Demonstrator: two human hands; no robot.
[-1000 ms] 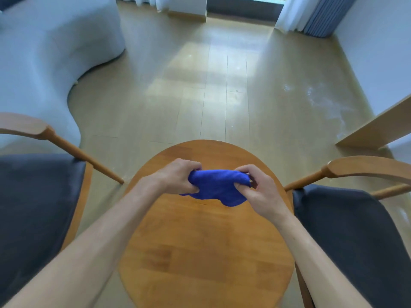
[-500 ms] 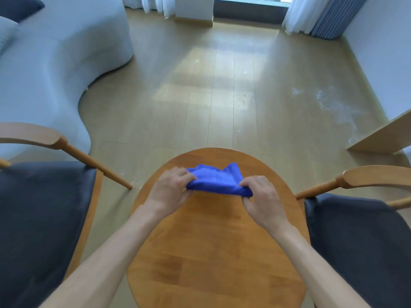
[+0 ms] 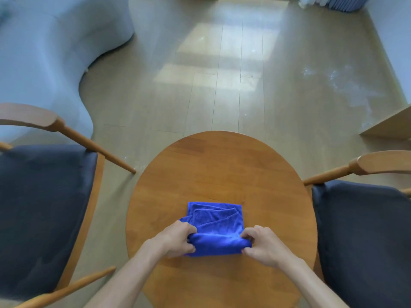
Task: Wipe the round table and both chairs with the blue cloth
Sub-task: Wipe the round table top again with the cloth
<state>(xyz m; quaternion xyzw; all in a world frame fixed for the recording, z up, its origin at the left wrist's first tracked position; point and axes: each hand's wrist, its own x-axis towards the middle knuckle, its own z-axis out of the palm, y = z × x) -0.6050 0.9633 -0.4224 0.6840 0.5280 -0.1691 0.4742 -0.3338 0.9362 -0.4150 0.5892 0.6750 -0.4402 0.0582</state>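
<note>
The blue cloth lies folded on the round wooden worktop, its near edge pinched between the left grip and the right grip; the rest spreads beyond the fingers. The fabric looks soft and plush. Dark-cushioned wooden chairs flank both grips.

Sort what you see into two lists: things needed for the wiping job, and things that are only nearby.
Part of the job:
blue cloth, pinched by left hand and right hand
round table
left chair
right chair

Only nearby:
pale sofa
curtain
wooden shelf edge
</note>
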